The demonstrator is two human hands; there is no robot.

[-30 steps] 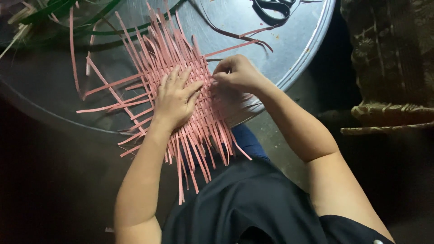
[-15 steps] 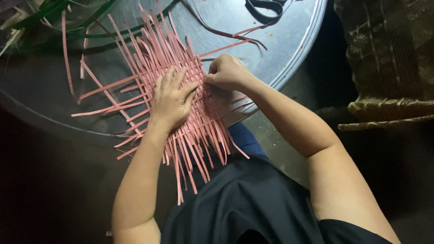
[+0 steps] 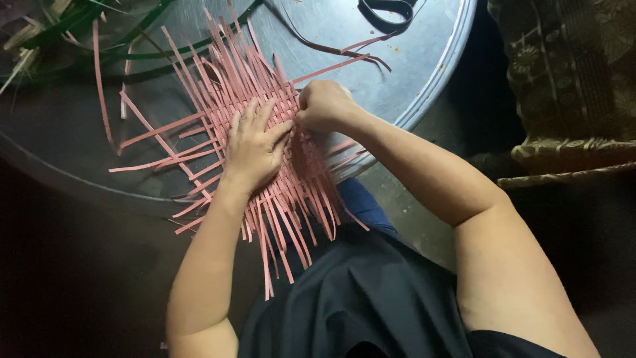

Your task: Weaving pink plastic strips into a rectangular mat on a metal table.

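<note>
Mat: pink strips [image 3: 265, 126] crossed over and under into a flat woven patch, lying on the near part of the tray, loose ends sticking out on all sides, some hanging past the rim toward the lap.
Left hand [image 3: 255, 149]: open and flat, palm down, pressing on the middle of the woven patch, fingers spread, gripping nothing.
Right hand [image 3: 324, 106]: curled, fingertips pinched on a pink strip at the right side of the patch, touching the left thumb.
Tray [image 3: 424, 73]: big, round, grey metal.
Green leaves [image 3: 79, 26]: long, at the far left of the tray, well apart from both hands.
Black loop [image 3: 387, 10]: at the far edge of the tray.
Patterned cloth [image 3: 570, 79]: off to the right, beside the tray.
</note>
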